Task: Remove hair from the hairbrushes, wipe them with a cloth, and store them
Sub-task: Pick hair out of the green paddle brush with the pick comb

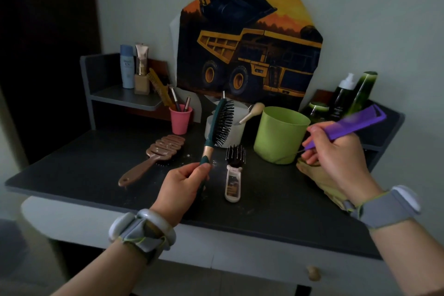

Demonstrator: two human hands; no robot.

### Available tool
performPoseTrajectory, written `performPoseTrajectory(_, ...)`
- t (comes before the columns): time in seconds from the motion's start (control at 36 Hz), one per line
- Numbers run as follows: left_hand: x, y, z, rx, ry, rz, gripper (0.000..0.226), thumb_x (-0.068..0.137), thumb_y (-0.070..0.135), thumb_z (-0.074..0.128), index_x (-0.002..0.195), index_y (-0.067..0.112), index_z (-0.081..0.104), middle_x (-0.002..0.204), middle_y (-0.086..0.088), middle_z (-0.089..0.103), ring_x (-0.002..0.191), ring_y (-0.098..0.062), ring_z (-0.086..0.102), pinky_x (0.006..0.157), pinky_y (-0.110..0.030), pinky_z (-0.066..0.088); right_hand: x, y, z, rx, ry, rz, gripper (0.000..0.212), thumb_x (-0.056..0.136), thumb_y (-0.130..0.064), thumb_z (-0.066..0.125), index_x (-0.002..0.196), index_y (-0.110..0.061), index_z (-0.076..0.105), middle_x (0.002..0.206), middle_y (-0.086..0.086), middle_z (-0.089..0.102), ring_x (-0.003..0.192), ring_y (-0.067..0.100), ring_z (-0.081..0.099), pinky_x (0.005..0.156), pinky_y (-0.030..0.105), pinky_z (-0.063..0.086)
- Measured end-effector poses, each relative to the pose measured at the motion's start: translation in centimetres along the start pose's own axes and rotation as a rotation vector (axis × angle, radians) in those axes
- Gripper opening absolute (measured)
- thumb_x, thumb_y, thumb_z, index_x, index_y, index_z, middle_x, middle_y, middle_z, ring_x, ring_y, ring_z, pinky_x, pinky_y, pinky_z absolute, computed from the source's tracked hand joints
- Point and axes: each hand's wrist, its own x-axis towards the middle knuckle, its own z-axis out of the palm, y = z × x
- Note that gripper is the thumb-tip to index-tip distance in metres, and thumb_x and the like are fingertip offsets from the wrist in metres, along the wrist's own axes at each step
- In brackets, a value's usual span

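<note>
A dark green hairbrush (219, 125) stands upright, bristles facing right. A brown hairbrush (153, 156) lies face down on the surface (72, 175); a white-handled brush (234, 170) lies beside it.

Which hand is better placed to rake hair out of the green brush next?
Right. The right hand already grips the purple comb, while the left hand holds the green brush upright.

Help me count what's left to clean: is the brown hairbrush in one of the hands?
No, the brown hairbrush lies on the tabletop; the left hand holds the green hairbrush.
</note>
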Motion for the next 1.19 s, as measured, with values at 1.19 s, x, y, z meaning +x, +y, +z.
performPoseTrajectory(1.19,0.3,-0.4,-0.3,0.014,-0.045,0.016,0.019,0.089,0.04,0.057,0.09,0.027,0.071,0.08,-0.004,0.066,0.067,-0.012,0.06,0.068,-0.031,0.053,0.4,-2.1,4.6,0.089,-0.012,-0.139,0.02,0.099,-0.013,0.048,0.087,-0.024,0.059,0.07,0.004,0.061,0.051,0.009,0.061,0.046,0.019,0.05)
